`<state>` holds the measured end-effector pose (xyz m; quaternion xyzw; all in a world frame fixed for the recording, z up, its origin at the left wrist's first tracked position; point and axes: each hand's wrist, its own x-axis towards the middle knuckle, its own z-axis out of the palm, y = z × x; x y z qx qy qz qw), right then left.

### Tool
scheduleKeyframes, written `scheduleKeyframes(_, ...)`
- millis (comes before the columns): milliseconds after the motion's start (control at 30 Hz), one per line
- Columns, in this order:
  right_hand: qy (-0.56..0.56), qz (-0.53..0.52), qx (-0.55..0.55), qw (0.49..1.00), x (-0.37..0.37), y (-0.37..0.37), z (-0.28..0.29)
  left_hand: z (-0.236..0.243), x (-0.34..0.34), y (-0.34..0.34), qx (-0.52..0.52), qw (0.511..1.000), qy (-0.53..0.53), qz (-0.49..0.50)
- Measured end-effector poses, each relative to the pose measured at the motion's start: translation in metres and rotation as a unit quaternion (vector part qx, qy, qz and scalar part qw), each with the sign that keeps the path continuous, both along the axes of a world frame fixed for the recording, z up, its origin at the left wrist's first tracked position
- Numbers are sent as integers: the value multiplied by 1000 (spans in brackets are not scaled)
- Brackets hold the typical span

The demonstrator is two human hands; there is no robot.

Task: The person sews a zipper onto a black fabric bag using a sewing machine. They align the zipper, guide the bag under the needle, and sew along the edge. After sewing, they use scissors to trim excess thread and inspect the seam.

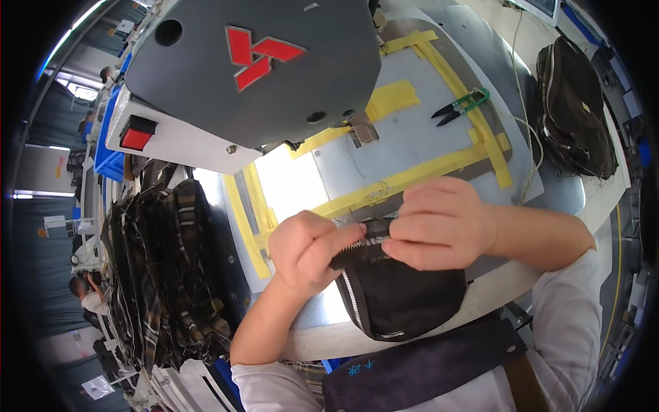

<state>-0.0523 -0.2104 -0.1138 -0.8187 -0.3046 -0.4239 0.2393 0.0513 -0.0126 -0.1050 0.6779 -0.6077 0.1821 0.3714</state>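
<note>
A small black fabric bag (415, 299) with a silver zipper lies at the near edge of the machine table, below my hands. My left hand (302, 253) is closed on the bag's upper left edge, its thumb and finger near the zipper teeth. With curled fingers, my right hand (443, 225) pinches the same top edge a little further right. Between the two hands a short stretch of zipper and a plaid strip show. What lies under my right fingers is hidden. Beyond my hands is the sewing machine's needle area (362, 130).
The machine's dark grey head (199, 89) overhangs the table at upper left, beside a red switch (137, 134). Yellow tape (384, 189) borders the work plate. Green-handled thread snips (463, 106) lie at right, near another black bag (575, 110). Plaid fabric pieces (165, 275) hang at left.
</note>
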Motion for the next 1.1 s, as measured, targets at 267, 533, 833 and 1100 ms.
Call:
scheduleKeyframes(267,470,32,381,795,1,4,-2,16,8,-8,215,878,428,19)
scheduleKeyframes(533,586,84,446,671,6,-1,0,18,13,-8,289,812,507,13)
scheduleKeyframes(833,615,67,389,682,8,-3,3,15,16,-11,325,758,565,20)
scheduleKeyframes(1100,618,61,448,644,12,-8,-1,7,20,-8,176,761,623,-39)
